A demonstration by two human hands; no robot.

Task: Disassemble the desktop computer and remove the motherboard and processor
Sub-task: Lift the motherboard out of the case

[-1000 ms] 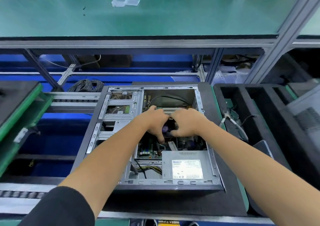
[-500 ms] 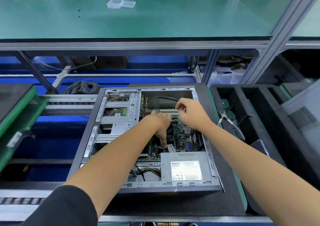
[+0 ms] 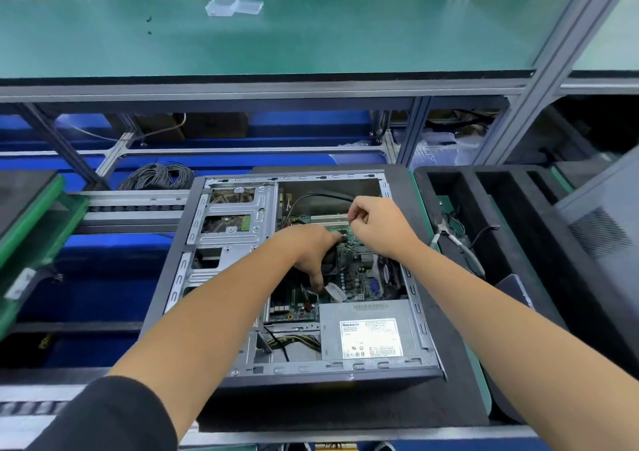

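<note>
Your right hand (image 3: 378,227) hovers knuckles-up over the motherboard (image 3: 356,274), fingers curled, pinching something too small to tell. Your left hand (image 3: 311,250) curls down around the black cooler fan (image 3: 330,263), thumb toward you. The board lies flat inside the open computer case (image 3: 294,278), whose long axis runs away from you, power supply (image 3: 366,333) nearest.

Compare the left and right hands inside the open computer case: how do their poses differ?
The left hand lies low over the black cooler fan, thumb pointing down at the motherboard; the right hand is raised nearer the white slots, fingertips pinched together. What it pinches is too small to tell. Both are inside the computer case.
</note>
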